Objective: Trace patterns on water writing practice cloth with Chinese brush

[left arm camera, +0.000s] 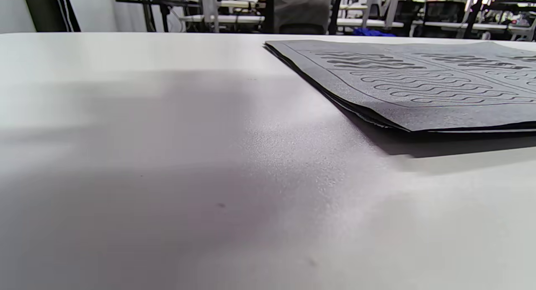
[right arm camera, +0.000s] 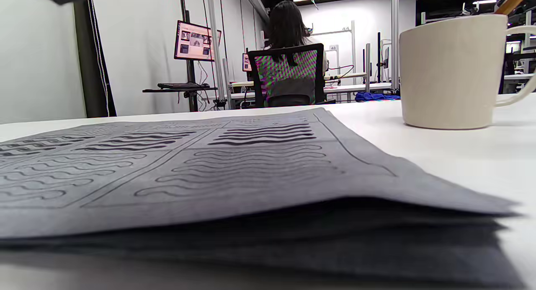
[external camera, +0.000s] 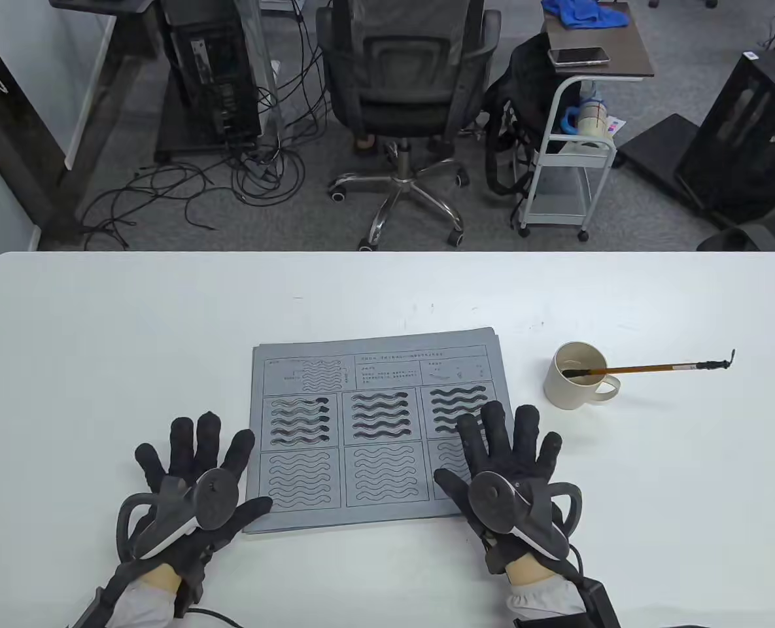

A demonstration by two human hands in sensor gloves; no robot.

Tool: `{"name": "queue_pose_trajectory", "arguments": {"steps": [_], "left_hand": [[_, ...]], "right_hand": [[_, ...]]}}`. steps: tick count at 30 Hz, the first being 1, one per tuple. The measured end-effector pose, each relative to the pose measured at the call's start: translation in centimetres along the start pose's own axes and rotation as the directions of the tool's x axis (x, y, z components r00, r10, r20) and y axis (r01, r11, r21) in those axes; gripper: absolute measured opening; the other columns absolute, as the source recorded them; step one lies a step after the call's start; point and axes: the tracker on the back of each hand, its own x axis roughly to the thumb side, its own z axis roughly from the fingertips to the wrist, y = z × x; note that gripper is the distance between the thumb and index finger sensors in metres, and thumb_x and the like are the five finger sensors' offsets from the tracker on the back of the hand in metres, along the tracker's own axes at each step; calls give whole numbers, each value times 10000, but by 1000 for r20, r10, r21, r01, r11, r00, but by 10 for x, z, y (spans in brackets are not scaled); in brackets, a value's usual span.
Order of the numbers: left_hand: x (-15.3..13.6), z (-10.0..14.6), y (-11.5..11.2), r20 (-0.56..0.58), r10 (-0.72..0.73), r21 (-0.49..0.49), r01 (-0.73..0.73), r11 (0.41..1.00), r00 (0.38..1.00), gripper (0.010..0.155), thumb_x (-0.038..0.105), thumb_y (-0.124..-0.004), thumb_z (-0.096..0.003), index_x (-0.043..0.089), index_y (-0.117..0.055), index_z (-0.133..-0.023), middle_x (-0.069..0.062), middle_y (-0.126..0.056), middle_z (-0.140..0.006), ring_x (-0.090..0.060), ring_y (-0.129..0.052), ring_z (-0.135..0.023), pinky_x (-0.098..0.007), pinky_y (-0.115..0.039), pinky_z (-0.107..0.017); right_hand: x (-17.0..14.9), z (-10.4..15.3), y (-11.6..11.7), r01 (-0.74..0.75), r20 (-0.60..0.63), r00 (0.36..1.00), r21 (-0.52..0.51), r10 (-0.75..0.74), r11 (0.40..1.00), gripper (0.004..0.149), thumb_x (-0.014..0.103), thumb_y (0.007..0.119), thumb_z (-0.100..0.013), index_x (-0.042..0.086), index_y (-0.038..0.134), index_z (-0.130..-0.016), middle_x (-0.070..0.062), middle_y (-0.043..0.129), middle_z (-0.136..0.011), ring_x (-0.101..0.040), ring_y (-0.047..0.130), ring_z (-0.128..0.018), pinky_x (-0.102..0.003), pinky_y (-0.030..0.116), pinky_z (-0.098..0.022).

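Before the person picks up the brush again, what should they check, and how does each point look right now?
1. Brush within reach, tip in the mug: ok.
2. Right hand free to form a grip: ok, fingers spread flat on the cloth.
3. Left hand steadying the cloth: ok, thumb touches its edge.
4. Untraced patterns left: ok, bottom row is only outlines.
5. Water in the mug: cannot tell.

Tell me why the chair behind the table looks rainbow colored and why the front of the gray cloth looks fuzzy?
In the right wrist view, the chair back's pink-green pattern is likely a camera artifact from its mesh, and the cloth blurs at its near edge, close to the lens. In the left wrist view, a soft shadow darkens the table. The table view looks sharp.
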Motion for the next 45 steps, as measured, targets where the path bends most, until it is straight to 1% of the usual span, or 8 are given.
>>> {"name": "queue_pose_trajectory", "arguments": {"steps": [10, 18, 22, 31, 34, 38, 42, 45], "left_hand": [[-8, -7, -5, -46, 24, -56, -26, 998, 999, 902, 763, -526, -451, 511, 180, -952, 27, 342, -1018, -325, 305, -927, -771, 54, -641], [-4, -7, -5, -8, 33, -76, -34, 997, 999, 876, 749, -521, -463, 503, 152, -966, 19, 317, -1037, -326, 287, -938, -769, 43, -645], [-5, -8, -6, -12, 34, -70, -35, 997, 999, 870, 731, -529, -476, 500, 148, -970, 13, 303, -1045, -326, 278, -941, -766, 34, -649], [-8, -6, -4, -15, 62, -66, -63, 996, 998, 867, 723, -533, -480, 493, 137, -981, 5, 283, -1059, -329, 260, -951, -764, 22, -655], [-9, -6, -2, -9, 78, -63, -78, 995, 997, 865, 721, -534, -483, 494, 132, -984, 7, 278, -1063, -327, 259, -953, -763, 23, -657], [-10, -6, 1, -5, 98, -71, -98, 993, 995, 860, 720, -535, -486, 499, 128, -987, 9, 278, -1066, -324, 261, -956, -760, 27, -660], [-11, -7, 1, 1, 120, -76, -120, 990, 993, 859, 720, -534, -487, 498, 126, -990, 7, 278, -1067, -325, 262, -955, -761, 27, -659], [-10, -6, 1, 2, 112, -77, -111, 991, 994, 859, 718, -534, -488, 495, 125, -991, 4, 275, -1067, -327, 257, -957, -761, 23, -659]], "right_hand": [[-5, 0, 5, 14, -14, 1000, 39, -13, 999, 758, 600, 673, -513, 188, 444, -1106, -179, 355, -1212, -562, 148, -1038, -793, 183, -647], [-10, -2, 9, 65, -60, 996, 39, -62, 997, 756, 582, 683, -516, 145, 464, -1093, -195, 413, -1191, -562, 214, -1040, -778, 248, -666], [-12, 0, 10, 93, -71, 993, 22, -91, 995, 768, 575, 692, -515, 120, 457, -1086, -210, 457, -1172, -560, 319, -1036, -759, 332, -677], [-42, 8, -7, 184, -232, 948, -165, -219, 969, 774, 558, 724, -511, 81, 476, -1068, -230, 546, -1125, -537, 528, -991, -698, 492, -676], [-60, 8, -15, 220, -327, 896, -257, -299, 941, 769, 554, 732, -511, 76, 485, -1062, -223, 593, -1101, -519, 601, -961, -664, 559, -660], [-90, 4, -25, 276, -454, 783, -358, -425, 892, 780, 545, 741, -512, 58, 465, -1056, -236, 603, -1076, -473, 696, -901, -615, 625, -629], [-118, -6, -38, 369, -562, 613, -418, -555, 830, 810, 535, 749, -512, 45, 409, -1061, -241, 574, -1076, -427, 724, -867, -575, 651, -610], [-143, -19, -41, 453, -597, 408, -524, -690, 721, 819, 504, 764, -512, 35, 370, -1055, -236, 574, -1054, -374, 745, -820, -532, 673, -585]]}}
